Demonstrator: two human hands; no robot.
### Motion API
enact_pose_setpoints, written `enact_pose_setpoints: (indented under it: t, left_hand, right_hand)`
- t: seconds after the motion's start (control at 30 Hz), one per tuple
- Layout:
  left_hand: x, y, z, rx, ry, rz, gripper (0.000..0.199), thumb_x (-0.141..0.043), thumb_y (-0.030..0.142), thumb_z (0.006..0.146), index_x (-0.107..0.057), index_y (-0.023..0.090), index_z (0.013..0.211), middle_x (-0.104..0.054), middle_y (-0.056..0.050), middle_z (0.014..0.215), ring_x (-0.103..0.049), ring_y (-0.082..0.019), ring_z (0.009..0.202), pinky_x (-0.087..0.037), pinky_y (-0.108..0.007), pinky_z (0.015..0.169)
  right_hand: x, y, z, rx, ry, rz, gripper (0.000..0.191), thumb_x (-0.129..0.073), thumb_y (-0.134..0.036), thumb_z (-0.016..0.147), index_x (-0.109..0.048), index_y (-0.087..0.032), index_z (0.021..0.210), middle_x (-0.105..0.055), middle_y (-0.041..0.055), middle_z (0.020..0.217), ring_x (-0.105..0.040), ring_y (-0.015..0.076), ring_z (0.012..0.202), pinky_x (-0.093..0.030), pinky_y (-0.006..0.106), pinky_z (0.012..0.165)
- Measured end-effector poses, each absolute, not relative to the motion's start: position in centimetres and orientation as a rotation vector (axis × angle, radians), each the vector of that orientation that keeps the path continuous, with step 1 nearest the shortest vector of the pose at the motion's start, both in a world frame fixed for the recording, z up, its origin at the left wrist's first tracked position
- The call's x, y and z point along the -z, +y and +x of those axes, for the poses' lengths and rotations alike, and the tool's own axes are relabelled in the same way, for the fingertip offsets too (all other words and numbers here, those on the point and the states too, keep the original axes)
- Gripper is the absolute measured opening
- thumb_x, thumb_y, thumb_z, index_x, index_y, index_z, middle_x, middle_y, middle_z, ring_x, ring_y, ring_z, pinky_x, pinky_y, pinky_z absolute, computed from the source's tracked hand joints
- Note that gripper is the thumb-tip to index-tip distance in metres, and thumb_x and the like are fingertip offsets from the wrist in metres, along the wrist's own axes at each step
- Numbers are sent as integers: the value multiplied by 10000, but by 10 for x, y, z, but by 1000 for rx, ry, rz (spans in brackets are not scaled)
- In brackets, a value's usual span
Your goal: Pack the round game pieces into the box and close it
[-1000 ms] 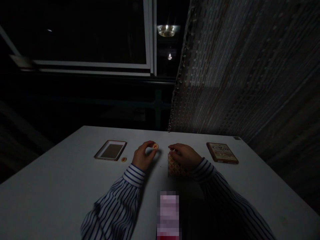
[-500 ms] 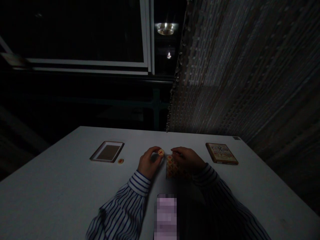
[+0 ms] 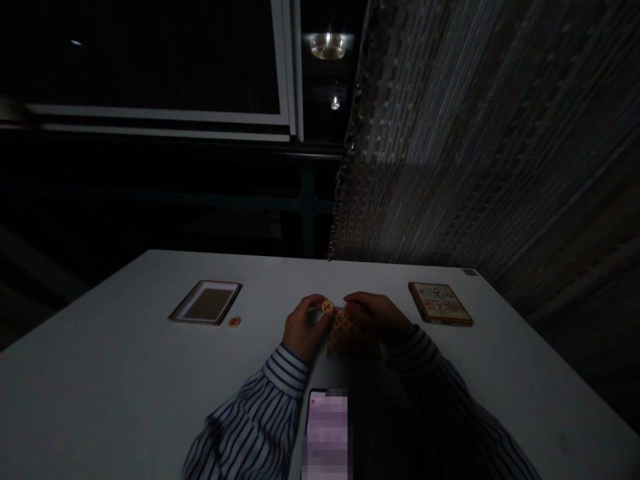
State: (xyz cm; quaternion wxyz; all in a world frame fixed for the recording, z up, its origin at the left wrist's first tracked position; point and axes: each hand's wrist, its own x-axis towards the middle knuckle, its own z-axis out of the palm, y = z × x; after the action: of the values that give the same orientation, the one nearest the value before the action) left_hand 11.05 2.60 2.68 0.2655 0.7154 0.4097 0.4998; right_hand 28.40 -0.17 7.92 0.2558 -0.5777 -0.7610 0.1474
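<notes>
Between the thumb and fingers of my left hand [image 3: 304, 327] is a round Chinese chess piece [image 3: 327, 307] with a red character on its face. That hand is just left of a small tray of chess pieces [image 3: 343, 333], set in rows. Over the tray's right side is my right hand [image 3: 377, 315], its fingers curled down at the back of the tray. Shadow and the fingers themselves hide whatever they grip. One loose chess piece [image 3: 234, 322] lies on the white table [image 3: 125, 373], off to the left.
A shallow open box lid [image 3: 177, 317] lies beside the loose piece. At the right is a flat box with a printed cover [image 3: 441, 303]. Near the front edge lies a phone [image 3: 325, 433] with a lit screen. Behind the table hang a string curtain [image 3: 430, 133] and a dark window.
My left hand has moved right with its chess piece, up against the tray's left side. The right hand stays over the tray. The camera view has shifted slightly.
</notes>
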Motion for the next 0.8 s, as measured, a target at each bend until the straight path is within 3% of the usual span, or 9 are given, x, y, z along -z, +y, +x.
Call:
enact_pose_setpoints:
  t: [0.57,0.8]
  left_hand:
    - [-5,21,113,-1283,1193,1925,243,-587,251,696,-521,201,924,-635,-32,848,-606,-158,796,-495,-297,732]
    - [-6,17,114,-1274,1181,1981,212,-572,250,706,-532,197,907,-642,-37,842,-610,-149,778,-496,-276,712]
  right_hand:
    - [-62,6,289,-396,-2158,-1523,233,-407,-303,828,-601,-184,878,-657,39,834,-600,138,755,-442,237,670]
    - [-62,8,278,-393,-2263,-1541,192,-493,-289,776,-594,-192,908,-663,47,864,-606,150,760,-443,232,665]
